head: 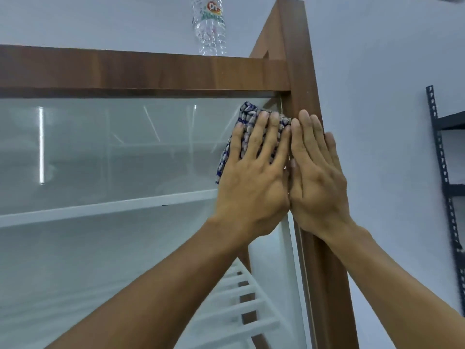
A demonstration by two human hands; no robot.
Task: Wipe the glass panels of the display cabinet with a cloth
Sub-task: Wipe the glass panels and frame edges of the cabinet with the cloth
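The display cabinet has a brown wooden frame (pixel 151 69) and a large glass panel (pixel 113 152). A blue-and-white patterned cloth (pixel 247 114) lies flat against the glass in the panel's top right corner. My left hand (pixel 254 177) presses the cloth onto the glass with straight, spread fingers. Right beside it, my right hand (pixel 317 172) lies flat with straight fingers on the cabinet's right wooden post (pixel 299 71). Most of the cloth is hidden under my left hand.
A clear plastic bottle (pixel 210 26) stands on top of the cabinet. Behind the glass are a white shelf (pixel 100 210) and white slats (pixel 246 298). A dark metal rack (pixel 445 172) stands against the white wall at the right.
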